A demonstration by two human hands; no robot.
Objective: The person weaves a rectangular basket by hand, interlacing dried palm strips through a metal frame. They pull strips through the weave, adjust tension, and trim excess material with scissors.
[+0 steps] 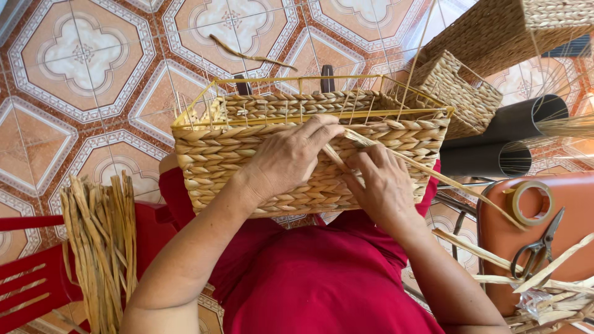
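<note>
Floor (80,55): ceramic tile, terracotta and white, octagonal medallion pattern with pale borders; sunlit at the upper right. One loose fibre scrap (250,54) lies on it beyond the basket.

Basket (309,148): rectangular, part-woven from braided straw over a yellow wire frame (297,79); the top band of the frame is bare of weave. It rests on the person's lap, against red clothing (322,284), near wall facing the camera.

Left hand (288,158): laid flat on the near wall of the basket, fingers extended toward the upper edge, pressing the weave; not closed around anything.

Right hand (383,185): just beside the left, fingers curled and pinching a flat straw strand (433,173) at the weave; the strand trails off to the right, past the basket's corner.

Straw bundle (102,247): upright sheaf of dry strands, left of the lap, beside a red chair (25,272).

Stool (569,210): orange-brown seat at right, carrying a tape roll (529,201) and scissors (538,250), the two near but apart. Loose straw strips (544,281) cross its near edge.

Finished baskets (458,89): two woven ones at the upper right, tilted, the smaller touching the working basket's far corner.

Black tubes (501,142): two, lying side by side under those baskets, thin fibres in their open ends.
</note>
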